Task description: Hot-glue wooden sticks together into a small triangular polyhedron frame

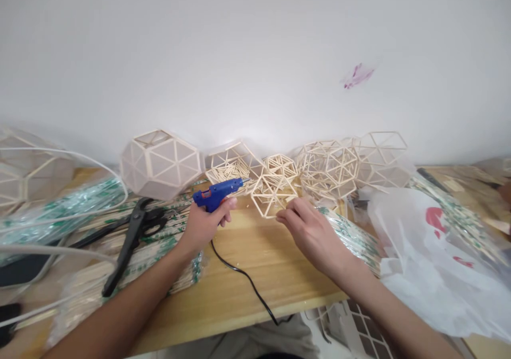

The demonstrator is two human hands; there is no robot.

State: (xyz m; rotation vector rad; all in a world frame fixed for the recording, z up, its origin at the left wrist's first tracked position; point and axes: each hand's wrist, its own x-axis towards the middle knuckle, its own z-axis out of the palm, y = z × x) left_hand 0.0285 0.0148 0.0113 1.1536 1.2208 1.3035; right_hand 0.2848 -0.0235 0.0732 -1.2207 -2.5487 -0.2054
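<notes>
My left hand [203,223] is wrapped round the grip of a blue hot glue gun [217,193], its metal nozzle pointing right. From the grip a black cord [243,274] runs down over the table's front edge. My right hand [305,223] pinches the lower right corner of a small open frame of thin wooden sticks [271,199], joined in triangles. The nozzle sits just left of this frame, seemingly apart from it. Behind it lie another stick frame [280,167] and a half-built one [233,167] with many loose sticks inside.
A paper-covered polyhedron [171,162] stands left against the wall, more stick frames [331,167] right. Black-handled cutters [131,242] rest on plastic-wrapped stick bundles [167,258]. A white plastic bag [423,263] covers the right side. White cables [64,151] cross the left of the wooden table [223,316].
</notes>
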